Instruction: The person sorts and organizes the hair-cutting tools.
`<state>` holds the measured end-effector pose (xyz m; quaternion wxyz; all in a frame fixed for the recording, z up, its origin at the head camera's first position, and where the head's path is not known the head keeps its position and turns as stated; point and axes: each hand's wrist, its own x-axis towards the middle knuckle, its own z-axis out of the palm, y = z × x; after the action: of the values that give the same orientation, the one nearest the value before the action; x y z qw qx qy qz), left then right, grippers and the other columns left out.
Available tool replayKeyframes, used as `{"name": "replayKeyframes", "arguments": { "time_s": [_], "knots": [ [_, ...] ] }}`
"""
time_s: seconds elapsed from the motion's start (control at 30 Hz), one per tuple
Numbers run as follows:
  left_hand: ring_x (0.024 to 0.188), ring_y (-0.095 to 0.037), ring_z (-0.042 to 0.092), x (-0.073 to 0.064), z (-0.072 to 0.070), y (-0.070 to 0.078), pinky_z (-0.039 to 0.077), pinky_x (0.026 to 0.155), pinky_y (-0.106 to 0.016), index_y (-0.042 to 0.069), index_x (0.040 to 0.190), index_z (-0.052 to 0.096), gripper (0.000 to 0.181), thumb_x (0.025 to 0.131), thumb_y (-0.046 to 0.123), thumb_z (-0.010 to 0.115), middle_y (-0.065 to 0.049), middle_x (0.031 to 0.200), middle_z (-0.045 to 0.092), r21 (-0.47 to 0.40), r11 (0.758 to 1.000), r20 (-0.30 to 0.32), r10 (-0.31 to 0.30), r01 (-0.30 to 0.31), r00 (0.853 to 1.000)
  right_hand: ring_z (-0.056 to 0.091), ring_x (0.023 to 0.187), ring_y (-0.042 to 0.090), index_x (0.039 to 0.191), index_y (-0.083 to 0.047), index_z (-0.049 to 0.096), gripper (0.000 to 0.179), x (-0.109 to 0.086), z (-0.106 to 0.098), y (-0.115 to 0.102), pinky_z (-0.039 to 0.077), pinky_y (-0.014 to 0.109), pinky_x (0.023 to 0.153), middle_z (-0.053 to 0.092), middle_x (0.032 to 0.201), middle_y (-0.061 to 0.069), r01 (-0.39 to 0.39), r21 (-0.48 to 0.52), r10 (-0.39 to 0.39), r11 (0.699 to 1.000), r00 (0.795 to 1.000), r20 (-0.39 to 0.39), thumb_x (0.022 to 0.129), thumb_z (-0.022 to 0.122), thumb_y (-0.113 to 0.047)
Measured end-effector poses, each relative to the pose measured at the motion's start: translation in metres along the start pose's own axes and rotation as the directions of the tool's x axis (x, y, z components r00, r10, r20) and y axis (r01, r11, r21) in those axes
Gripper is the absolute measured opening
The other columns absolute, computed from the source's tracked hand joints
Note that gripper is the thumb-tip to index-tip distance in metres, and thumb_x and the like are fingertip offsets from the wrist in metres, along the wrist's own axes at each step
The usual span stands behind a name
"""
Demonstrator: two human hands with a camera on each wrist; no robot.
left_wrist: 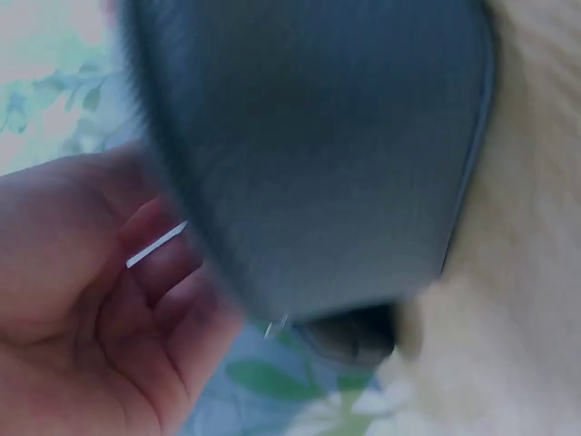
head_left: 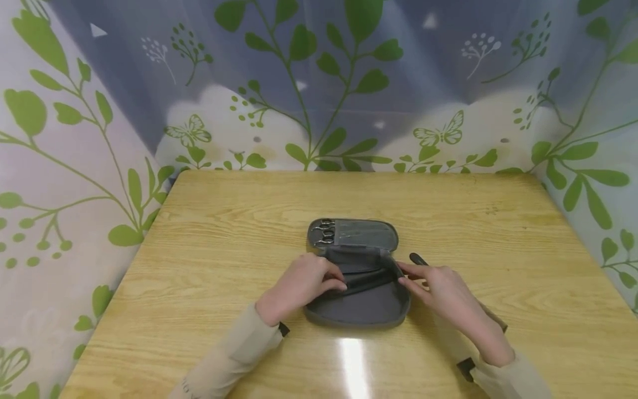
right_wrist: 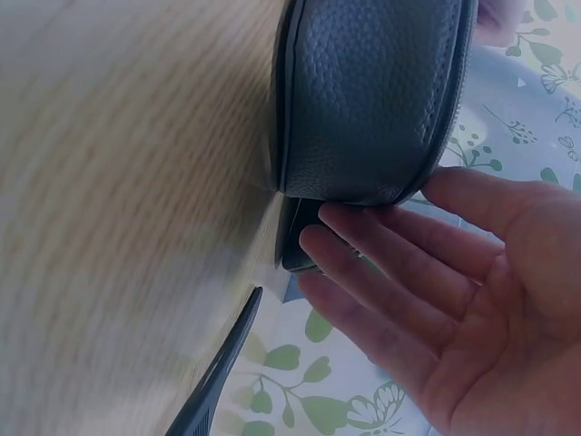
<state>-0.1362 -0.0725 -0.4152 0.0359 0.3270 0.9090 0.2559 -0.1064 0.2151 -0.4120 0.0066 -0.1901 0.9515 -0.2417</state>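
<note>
On the worktop [head_left: 224,221], the unzipped case [head_left: 369,307] lies between left grip [head_left: 301,280] and right grip [head_left: 443,291], each clamped on its side; judged light, lining pliant, walls stiffer, best held by the rim.

Both forearms [head_left: 236,349] angle inward, the left fingers [head_left: 333,270] curled and the right fingers [right_wrist: 379,291] extended, gently bent.

The dark grey, pebbled case [head_left: 366,307] lies open on the surface [head_left: 239,221], about midway between its left and right edges, well apart from the far edge. Its rounded lid [head_left: 391,234] is spread toward that edge, metal loops [head_left: 327,234] showing at its left end.
</note>
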Motion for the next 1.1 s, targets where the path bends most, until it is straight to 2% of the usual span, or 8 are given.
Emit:
{"name": "replayKeyframes", "arguments": {
  "time_s": [0.13,0.27,0.5,0.63,0.83,0.9,0.97,1.1],
  "knots": [
    [0.072,-0.008,0.068,-0.012,-0.017,-0.003,0.054,0.064,-0.023,0.016,0.09,0.081,0.008,0.088,0.024,0.079,0.004,0.083,0.076,0.023,0.999,-0.092,-0.04,0.042,0.995,0.075,0.071,0.021,0.132,-0.007,0.069,0.039,0.0,-0.001,0.0,0.06,0.035,0.063,0.078,0.098,0.013,0.004,-0.003,-0.004,1.0,1.0,-0.007,0.098,0.069,-0.027],
    [0.067,-0.006,0.064,-0.021,-0.024,-0.007,0.05,0.06,-0.019,0.016,0.086,0.08,0.005,0.084,0.019,0.083,0.005,0.079,0.073,0.059,0.997,-0.088,-0.035,0.04,0.996,0.075,0.071,0.022,0.131,-0.007,0.069,0.039,0.0,-0.001,0.001,0.06,0.036,0.063,0.077,0.1,0.014,-0.003,0.004,0.003,1.0,1.0,-0.017,0.097,0.07,-0.027],
    [0.076,-0.011,0.054,-0.025,-0.008,-0.002,0.05,0.059,-0.025,0.024,0.08,0.081,0.009,0.077,0.028,0.088,0.011,0.083,0.074,0.215,0.976,-0.014,-0.024,0.026,1.0,0.075,0.072,0.023,0.131,-0.007,0.069,0.039,-0.001,0.0,0.002,0.06,0.037,0.063,0.077,0.1,0.015,-0.009,0.005,0.009,1.0,1.0,-0.017,0.097,0.07,-0.027],
    [0.074,-0.012,0.049,-0.027,0.0,0.001,0.048,0.053,-0.025,0.024,0.074,0.081,0.01,0.073,0.029,0.09,0.011,0.078,0.073,0.269,0.962,-0.033,-0.038,0.046,0.999,0.075,0.073,0.022,0.131,-0.006,0.069,0.04,0.0,0.003,0.002,0.06,0.036,0.064,0.077,0.1,0.015,-0.003,0.004,0.003,1.0,1.0,-0.015,0.097,0.07,-0.027],
    [0.074,-0.013,0.049,-0.027,0.003,0.001,0.046,0.051,-0.024,0.023,0.071,0.079,0.013,0.072,0.028,0.091,0.01,0.076,0.073,0.271,0.961,-0.061,-0.037,0.052,0.997,0.074,0.073,0.021,0.131,-0.008,0.069,0.04,-0.002,0.002,0.004,0.059,0.036,0.063,0.077,0.1,0.014,-0.007,-0.013,0.007,1.0,1.0,-0.014,0.098,0.068,-0.031],
    [0.074,-0.013,0.05,-0.027,0.003,0.001,0.047,0.052,-0.025,0.022,0.072,0.08,0.012,0.073,0.028,0.09,0.01,0.077,0.073,0.266,0.962,-0.064,-0.041,0.057,0.997,0.073,0.075,0.02,0.13,-0.01,0.07,0.038,-0.003,0.0,0.006,0.056,0.033,0.059,0.077,0.104,0.013,-0.016,-0.031,0.016,0.999,1.0,-0.023,0.098,0.068,-0.031],
    [0.075,-0.013,0.053,-0.027,0.003,0.001,0.049,0.054,-0.027,0.021,0.076,0.08,0.011,0.076,0.028,0.089,0.009,0.079,0.073,0.25,0.966,-0.078,-0.049,0.067,0.996,0.069,0.068,0.018,0.128,-0.01,0.072,0.035,-0.006,-0.005,0.011,0.049,0.03,0.052,0.077,0.105,0.012,-0.032,-0.046,0.03,0.998,0.999,-0.044,0.098,0.069,-0.028],
    [0.077,-0.013,0.061,-0.028,0.0,-0.001,0.054,0.062,-0.029,0.019,0.082,0.08,0.007,0.082,0.023,0.085,0.005,0.083,0.071,0.184,0.977,-0.145,-0.077,0.103,0.986,0.068,0.069,0.02,0.123,-0.009,0.073,0.031,-0.015,-0.018,0.025,0.046,0.03,0.049,0.076,0.105,0.012,-0.084,-0.077,0.076,0.993,0.992,-0.098,0.095,0.073,-0.022]
  ]
}}
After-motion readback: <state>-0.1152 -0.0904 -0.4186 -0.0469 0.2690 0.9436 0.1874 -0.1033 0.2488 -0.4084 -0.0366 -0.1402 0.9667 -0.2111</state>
